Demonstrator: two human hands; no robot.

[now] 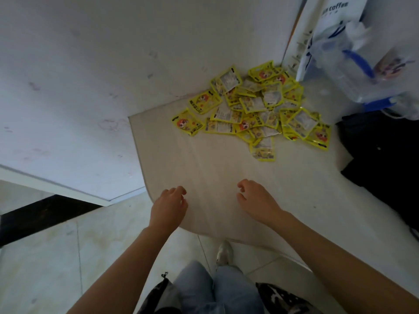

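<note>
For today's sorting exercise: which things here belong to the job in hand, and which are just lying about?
In the job: pile of yellow packets; left hand; right hand.
Lying about: white coffee bag; clear jug with blue handle; black fabric.

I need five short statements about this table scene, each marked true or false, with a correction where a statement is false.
1. The left hand and the right hand hold nothing. True.
2. The yellow packets lie near the far corner of the table, by the wall. True.
3. The yellow packets form one neat stack. False: they lie in a loose, overlapping pile.
4. The right hand touches the packets. False: it is apart from them, nearer the table's near edge.
5. The white bag printed "coffee" stands left of the pile. False: the white bag stands to its right.
</note>
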